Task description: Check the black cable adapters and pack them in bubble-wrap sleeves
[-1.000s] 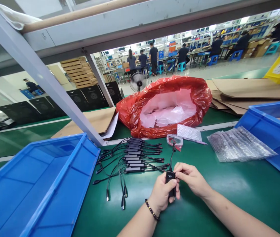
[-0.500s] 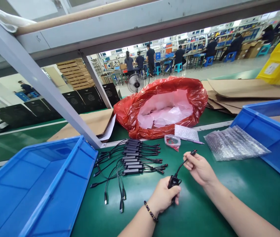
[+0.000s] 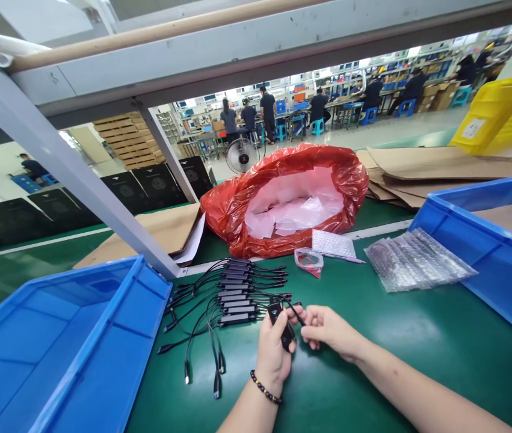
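My left hand (image 3: 272,350), with a bead bracelet at the wrist, is closed round a small black adapter (image 3: 280,319) with a thin cable. My right hand (image 3: 328,328) sits just right of it, fingers pinched on the adapter's cable near its top. Both hands hover over the green mat (image 3: 373,361). Directly left of them lies a neat row of several black adapters (image 3: 235,291), cables trailing to both sides.
An empty blue bin (image 3: 57,343) is at the left, another blue bin (image 3: 494,252) at the right. A red bag of white sheets (image 3: 292,198), bubble-wrap bags (image 3: 413,264) and cardboard (image 3: 436,165) lie behind. A grey frame post (image 3: 79,174) slants across. People work far off.
My right hand, which had pulled the cable out to the right, has come back beside the left hand. Both hands and the adapter have shifted left toward the row.
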`<state>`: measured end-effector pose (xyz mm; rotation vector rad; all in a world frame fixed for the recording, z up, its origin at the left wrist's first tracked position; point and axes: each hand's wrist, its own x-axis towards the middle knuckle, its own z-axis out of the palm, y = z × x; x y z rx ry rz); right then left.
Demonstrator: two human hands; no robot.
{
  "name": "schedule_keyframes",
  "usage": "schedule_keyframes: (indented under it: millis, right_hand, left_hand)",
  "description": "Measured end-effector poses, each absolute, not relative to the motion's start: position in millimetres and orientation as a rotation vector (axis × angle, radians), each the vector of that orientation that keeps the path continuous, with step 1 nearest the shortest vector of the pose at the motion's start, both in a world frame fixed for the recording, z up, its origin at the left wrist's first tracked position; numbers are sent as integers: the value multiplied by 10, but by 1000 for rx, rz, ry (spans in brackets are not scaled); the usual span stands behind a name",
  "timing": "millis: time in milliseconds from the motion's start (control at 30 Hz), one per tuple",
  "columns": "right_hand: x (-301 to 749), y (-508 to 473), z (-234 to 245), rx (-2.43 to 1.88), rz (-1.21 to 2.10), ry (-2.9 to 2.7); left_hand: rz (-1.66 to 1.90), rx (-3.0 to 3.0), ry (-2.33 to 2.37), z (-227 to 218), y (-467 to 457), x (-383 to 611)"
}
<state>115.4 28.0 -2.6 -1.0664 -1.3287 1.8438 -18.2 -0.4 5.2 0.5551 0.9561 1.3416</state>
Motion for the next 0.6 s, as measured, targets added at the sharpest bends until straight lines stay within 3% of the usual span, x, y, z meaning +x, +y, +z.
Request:
schedule_keyframes:
  millis: [133,267,433,600]
  right_hand:
    - [1125,207,-74,-845,1915,-1407]
    - [1153,185,-31,-828,1982,-1365]
    - [1145,218,7,-851,1560,-1429]
    - [1156,264,-44,-767,1511,-1407]
  left_hand:
    - [1246,640,982,-10,-49,-119]
    - [888,882,989,-71,-110,6]
    - [675,959,986,-20,-131,65]
    - [596,884,977,-45,-136,25]
